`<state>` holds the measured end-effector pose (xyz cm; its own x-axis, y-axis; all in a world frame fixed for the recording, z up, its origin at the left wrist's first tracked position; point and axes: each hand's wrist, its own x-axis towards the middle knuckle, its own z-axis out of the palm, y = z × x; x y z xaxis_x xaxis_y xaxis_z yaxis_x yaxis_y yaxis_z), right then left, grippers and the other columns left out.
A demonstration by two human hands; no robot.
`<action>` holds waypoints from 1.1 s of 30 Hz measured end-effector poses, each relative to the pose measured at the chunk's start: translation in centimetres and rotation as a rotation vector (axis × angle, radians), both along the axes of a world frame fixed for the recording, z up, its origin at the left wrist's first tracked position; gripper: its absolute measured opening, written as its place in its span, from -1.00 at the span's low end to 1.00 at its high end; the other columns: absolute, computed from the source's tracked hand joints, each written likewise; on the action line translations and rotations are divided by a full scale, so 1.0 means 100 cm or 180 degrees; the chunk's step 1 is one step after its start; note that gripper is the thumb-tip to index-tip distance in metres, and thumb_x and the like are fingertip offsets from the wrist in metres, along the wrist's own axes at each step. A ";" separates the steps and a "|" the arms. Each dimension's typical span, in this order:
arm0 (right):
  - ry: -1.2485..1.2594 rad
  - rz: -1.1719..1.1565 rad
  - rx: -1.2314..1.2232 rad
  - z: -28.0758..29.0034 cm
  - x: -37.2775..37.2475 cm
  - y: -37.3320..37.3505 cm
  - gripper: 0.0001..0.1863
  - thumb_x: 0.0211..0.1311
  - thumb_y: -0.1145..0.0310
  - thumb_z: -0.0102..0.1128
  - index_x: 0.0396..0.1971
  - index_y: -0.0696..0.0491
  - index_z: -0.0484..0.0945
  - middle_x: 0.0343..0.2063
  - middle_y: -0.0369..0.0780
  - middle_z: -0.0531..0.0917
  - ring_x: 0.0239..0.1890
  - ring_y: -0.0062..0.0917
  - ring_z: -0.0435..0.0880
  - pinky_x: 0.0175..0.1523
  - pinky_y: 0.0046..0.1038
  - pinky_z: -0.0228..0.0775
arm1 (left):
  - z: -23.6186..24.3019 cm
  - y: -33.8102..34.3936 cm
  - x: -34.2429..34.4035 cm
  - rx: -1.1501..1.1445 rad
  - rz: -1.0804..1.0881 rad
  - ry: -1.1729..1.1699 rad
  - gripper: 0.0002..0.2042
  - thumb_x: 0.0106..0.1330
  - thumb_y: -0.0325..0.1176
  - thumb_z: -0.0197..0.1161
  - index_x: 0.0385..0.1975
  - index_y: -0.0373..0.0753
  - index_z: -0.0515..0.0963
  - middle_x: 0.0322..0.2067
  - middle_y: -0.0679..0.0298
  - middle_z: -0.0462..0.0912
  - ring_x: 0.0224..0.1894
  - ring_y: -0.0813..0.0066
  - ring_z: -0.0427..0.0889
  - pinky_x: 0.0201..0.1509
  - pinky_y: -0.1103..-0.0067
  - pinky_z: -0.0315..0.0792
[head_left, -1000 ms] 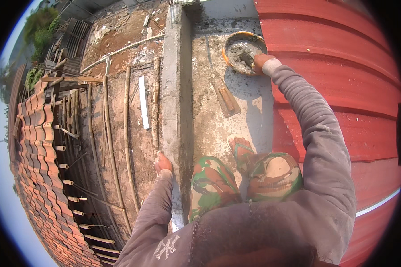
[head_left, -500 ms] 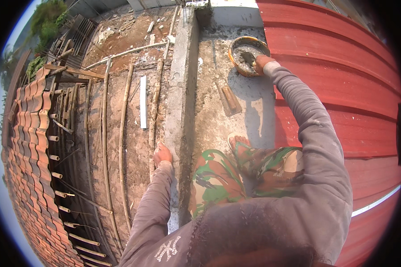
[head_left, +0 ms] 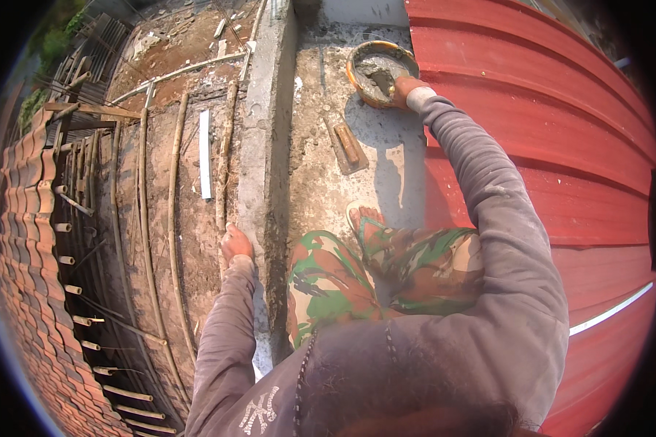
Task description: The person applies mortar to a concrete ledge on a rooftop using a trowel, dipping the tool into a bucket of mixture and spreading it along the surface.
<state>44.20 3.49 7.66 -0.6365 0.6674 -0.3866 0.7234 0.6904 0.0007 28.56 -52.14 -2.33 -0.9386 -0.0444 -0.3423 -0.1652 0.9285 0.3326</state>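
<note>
My right hand [head_left: 404,95] is closed round the handle of a trowel whose blade is in grey mortar inside an orange-rimmed bucket [head_left: 357,76]. Just below the bucket a flat float with a wooden handle [head_left: 348,143] lies on the concrete surface. My left hand [head_left: 237,246] has its fingers curled at the left edge of the concrete wall [head_left: 255,175]; what they grip, if anything, is hidden. My sandalled foot [head_left: 366,217] shows beside my bent, camouflage-clad knees.
Red metal sheeting [head_left: 532,131] slopes along my right. Left of the wall is a lower area with bamboo poles [head_left: 175,182], a white strip [head_left: 205,153] and rubble. A terracotta tiled roof [head_left: 22,233] with protruding bamboo ends runs down the far left.
My left hand has moved forward along the wall. My right hand stays at the bucket, the trowel shifting in the mortar. The whole view has shifted slightly.
</note>
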 end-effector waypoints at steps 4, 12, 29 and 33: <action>0.0988 -0.0761 0.0317 -0.017 0.001 -0.002 -0.63 0.35 0.24 0.10 -0.04 0.21 0.65 -0.06 0.14 0.71 0.07 0.01 0.70 0.19 -0.09 0.53 | 0.006 -0.006 -0.002 -0.0236 0.0158 -0.0037 -0.36 0.51 0.14 -0.17 0.03 -0.30 0.68 0.05 -0.16 0.66 0.13 -0.22 0.59 0.24 0.13 0.43; 0.0746 -0.0818 0.0912 -0.068 -0.025 0.027 -0.62 0.29 0.19 0.22 -0.09 0.20 0.67 -0.21 0.02 0.79 -0.13 -0.01 0.79 -0.09 -0.20 0.69 | 0.017 0.000 0.003 -0.0032 0.0269 -0.0032 -0.36 0.51 0.15 -0.17 0.06 -0.31 0.66 0.03 -0.20 0.66 0.12 -0.24 0.59 0.25 0.15 0.42; -0.0080 -0.0787 -0.0281 -0.010 -0.029 0.024 -0.53 0.34 0.24 0.04 0.16 0.13 0.62 0.21 0.01 0.60 0.28 -0.09 0.57 0.35 -0.18 0.42 | 0.024 0.012 0.006 -0.0042 0.0346 -0.0330 -0.31 0.49 0.22 -0.17 0.17 -0.30 0.58 0.10 -0.21 0.61 0.17 -0.25 0.56 0.29 0.15 0.40; -0.0321 -0.0515 0.0267 -0.010 -0.034 0.010 -0.55 0.35 0.27 0.01 0.11 0.17 0.64 0.15 0.04 0.64 0.25 -0.11 0.61 0.27 -0.19 0.49 | -0.001 -0.008 -0.003 -0.0016 0.0254 -0.0067 -0.31 0.49 0.21 -0.16 0.17 -0.30 0.59 0.09 -0.21 0.62 0.17 -0.25 0.56 0.28 0.15 0.41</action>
<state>40.77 4.52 6.71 -0.4794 0.7903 -0.3816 0.8182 0.5598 0.1314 28.21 -52.98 -2.45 -0.9246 -0.1206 -0.3614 -0.2457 0.9137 0.3236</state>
